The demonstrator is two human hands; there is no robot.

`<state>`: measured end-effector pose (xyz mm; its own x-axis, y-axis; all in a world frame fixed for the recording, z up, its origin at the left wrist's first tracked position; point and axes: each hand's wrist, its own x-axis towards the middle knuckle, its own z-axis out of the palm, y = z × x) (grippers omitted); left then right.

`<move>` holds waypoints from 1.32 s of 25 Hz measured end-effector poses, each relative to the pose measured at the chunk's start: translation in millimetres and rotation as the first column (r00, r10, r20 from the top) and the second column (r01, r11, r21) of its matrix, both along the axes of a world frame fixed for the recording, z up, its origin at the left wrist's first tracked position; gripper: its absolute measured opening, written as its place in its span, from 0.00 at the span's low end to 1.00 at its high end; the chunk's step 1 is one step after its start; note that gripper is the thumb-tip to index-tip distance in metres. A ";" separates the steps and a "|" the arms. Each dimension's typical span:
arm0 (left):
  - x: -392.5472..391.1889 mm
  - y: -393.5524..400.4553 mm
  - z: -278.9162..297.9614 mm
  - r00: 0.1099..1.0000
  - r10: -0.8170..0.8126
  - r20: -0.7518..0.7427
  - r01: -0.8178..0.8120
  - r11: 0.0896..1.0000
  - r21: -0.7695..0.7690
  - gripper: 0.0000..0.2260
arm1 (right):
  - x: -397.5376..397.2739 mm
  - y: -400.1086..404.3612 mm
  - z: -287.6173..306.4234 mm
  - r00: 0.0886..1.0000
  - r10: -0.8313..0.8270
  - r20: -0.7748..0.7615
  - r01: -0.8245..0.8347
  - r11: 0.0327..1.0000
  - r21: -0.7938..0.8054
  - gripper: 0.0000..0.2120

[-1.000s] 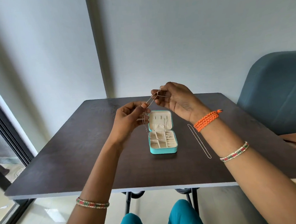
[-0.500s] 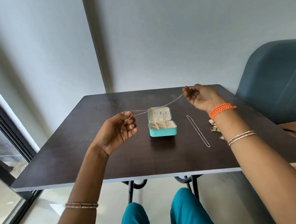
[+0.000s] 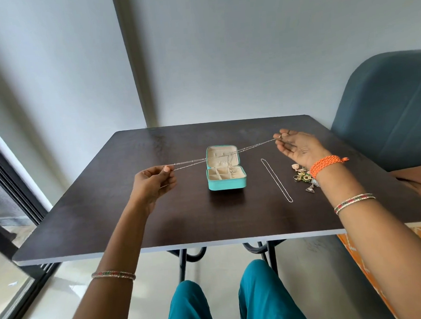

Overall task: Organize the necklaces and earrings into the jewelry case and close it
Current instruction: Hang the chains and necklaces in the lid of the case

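I am pinching one end of a thin silver necklace (image 3: 219, 156) between the thumb and forefinger of my left hand (image 3: 153, 183), and I am pinching the other end with the fingertips of my right hand (image 3: 298, 149), whose palm is facing up and whose other fingers are lying loosely spread. The chain is running taut in the air between the two hands, doubled into two strands, and it is crossing above the open jewelry case (image 3: 226, 174) without touching it.

The teal case is sitting near the middle of the dark table (image 3: 109, 214), its lid tipped back and its cream lining showing. Something thin and pale is hanging or lying inside it, but I cannot tell what it is. To the right of the case, a second necklace (image 3: 277, 181) is lying on the table in a long narrow loop. Just beyond that loop, beside my right wrist, a small heap of earrings (image 3: 304, 178) is resting on the table, partly hidden by the orange braided band (image 3: 325, 164) I am wearing.
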<state>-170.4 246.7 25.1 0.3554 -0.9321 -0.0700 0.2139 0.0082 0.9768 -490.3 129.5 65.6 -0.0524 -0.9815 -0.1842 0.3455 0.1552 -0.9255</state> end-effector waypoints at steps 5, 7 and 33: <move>4.6 -26.7 -11.9 0.956 0.240 -0.165 -0.239 0.971 0.028 0.08 | 10.5 11.7 -6.8 0.975 -0.054 -0.213 -0.004 0.965 -0.264 0.08; 13.5 -40.1 -9.8 0.912 0.236 -0.335 -0.223 0.972 0.077 0.09 | 12.2 15.7 -7.9 0.907 -0.135 -0.399 -0.034 0.921 -0.389 0.08; -119.8 -226.8 38.2 0.131 -0.012 0.991 -0.032 0.999 0.016 0.07 | -30.3 91.1 6.6 -0.026 -0.226 -0.974 -0.807 0.580 -0.113 0.06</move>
